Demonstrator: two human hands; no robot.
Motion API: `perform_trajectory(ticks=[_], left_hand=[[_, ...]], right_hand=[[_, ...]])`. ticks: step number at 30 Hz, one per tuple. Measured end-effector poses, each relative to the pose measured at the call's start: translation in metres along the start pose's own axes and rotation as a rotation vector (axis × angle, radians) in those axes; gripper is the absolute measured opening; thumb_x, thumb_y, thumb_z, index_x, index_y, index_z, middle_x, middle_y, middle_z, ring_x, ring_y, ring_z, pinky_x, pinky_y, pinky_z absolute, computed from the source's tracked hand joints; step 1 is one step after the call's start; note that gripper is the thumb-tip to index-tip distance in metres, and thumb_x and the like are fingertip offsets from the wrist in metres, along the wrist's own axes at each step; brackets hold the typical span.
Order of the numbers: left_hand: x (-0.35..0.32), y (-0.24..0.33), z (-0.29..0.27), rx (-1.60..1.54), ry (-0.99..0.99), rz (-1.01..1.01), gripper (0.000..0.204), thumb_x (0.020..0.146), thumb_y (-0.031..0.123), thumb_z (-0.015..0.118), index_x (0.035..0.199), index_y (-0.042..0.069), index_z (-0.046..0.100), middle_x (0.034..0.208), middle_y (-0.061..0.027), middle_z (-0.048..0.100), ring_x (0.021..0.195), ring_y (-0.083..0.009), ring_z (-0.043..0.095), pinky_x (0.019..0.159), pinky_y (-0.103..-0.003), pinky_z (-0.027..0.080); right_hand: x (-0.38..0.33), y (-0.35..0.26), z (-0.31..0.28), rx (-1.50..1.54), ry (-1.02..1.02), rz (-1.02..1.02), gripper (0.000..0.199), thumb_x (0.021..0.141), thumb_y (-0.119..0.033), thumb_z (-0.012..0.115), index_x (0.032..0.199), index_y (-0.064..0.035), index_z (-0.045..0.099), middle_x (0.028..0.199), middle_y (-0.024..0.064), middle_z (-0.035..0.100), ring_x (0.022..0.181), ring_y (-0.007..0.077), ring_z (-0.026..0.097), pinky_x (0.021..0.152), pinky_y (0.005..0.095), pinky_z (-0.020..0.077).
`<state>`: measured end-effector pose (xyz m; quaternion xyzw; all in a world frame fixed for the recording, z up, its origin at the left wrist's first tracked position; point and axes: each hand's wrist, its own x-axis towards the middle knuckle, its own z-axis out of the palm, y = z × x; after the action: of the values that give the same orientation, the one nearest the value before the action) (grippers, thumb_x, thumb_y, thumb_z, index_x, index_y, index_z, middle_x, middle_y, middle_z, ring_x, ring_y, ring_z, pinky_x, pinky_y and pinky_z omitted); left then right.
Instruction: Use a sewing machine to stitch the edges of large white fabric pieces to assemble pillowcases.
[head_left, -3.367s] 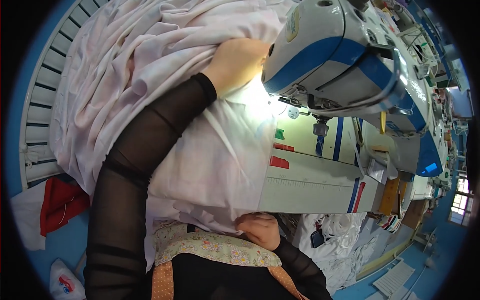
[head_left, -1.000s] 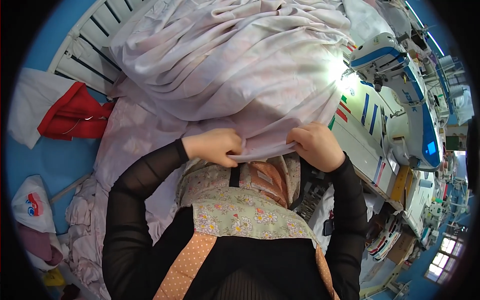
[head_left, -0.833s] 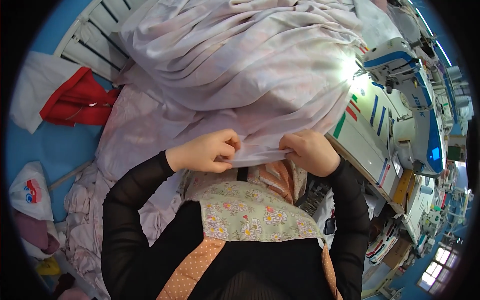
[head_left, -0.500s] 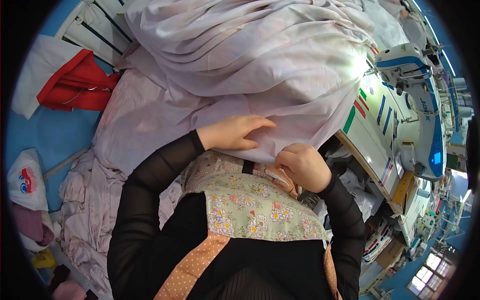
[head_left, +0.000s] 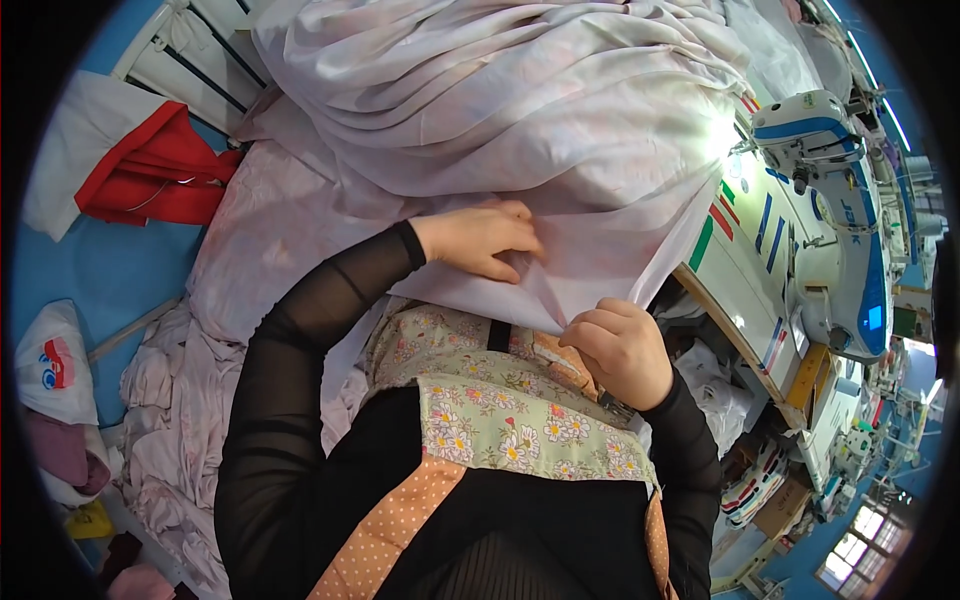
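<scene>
A large sheet of pale pinkish-lilac fabric (head_left: pixel 450 150) is spread and heaped in front of me, its near edge lying across my lap. My right hand (head_left: pixel 622 350) is closed on that near edge, drawing the cloth into a taut fold. On top of the fabric, to the left of it, rests my left hand (head_left: pixel 485 240). Its fingers are bent and press on the cloth, with the thumb apart from them. Small creases run from its fingertips toward my right hand. A floral apron (head_left: pixel 520 420) with dotted orange straps lies beneath the edge.
A white and blue sewing machine (head_left: pixel 840 220) stands on a table (head_left: pixel 735 260) at right, its lamp lit. More fabric (head_left: pixel 190 420) lies crumpled at lower left. Red cloth (head_left: pixel 150 170) and a white plastic bag (head_left: pixel 55 350) are at far left, below a white rail frame (head_left: pixel 190 60).
My left hand has shifted slightly up and right, its fingers curling more onto the cloth. My right hand has moved a little down and right, pulling the fabric edge tighter.
</scene>
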<state>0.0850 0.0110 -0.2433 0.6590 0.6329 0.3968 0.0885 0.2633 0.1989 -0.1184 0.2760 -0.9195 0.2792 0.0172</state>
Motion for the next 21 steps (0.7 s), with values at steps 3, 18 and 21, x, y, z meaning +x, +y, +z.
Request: perform_trajectory(ticks=[3,18,21], left_hand=[[-0.019,-0.028,-0.014,0.039,-0.263,-0.095,0.023,0.077,0.025,0.074,0.091,0.008,0.067,0.096,-0.0074,0.063,0.099,-0.0289,0.053,0.084,-0.04,0.044],[-0.092,0.225,-0.224,0.186,0.127,-0.276,0.027,0.076,0.032,0.071,0.066,0.01,0.058,0.062,-0.0053,0.055,0.056,-0.0238,0.055,0.052,-0.036,0.038],[-0.059,0.246,-0.234,-0.11,-0.307,0.272,0.045,0.085,0.056,0.064,0.069,0.015,0.061,0.07,-0.0046,0.059,0.053,-0.0187,0.055,0.052,-0.034,0.043]], right_hand=[[0.001,-0.001,-0.002,0.012,0.033,0.01,0.021,0.066,-0.001,0.072,0.084,-0.0071,0.063,0.077,0.0051,0.065,0.065,0.0255,0.058,0.059,0.0365,0.0475],[0.069,-0.018,-0.047,-0.233,0.195,-0.119,0.039,0.066,-0.002,0.068,0.106,-0.0029,0.066,0.082,0.0104,0.063,0.079,0.0295,0.063,0.073,0.0393,0.0501],[0.059,-0.07,-0.075,-0.22,0.247,-0.167,0.029,0.065,-0.003,0.068,0.095,-0.0018,0.067,0.082,0.0089,0.065,0.075,0.0301,0.065,0.072,0.0402,0.0553]])
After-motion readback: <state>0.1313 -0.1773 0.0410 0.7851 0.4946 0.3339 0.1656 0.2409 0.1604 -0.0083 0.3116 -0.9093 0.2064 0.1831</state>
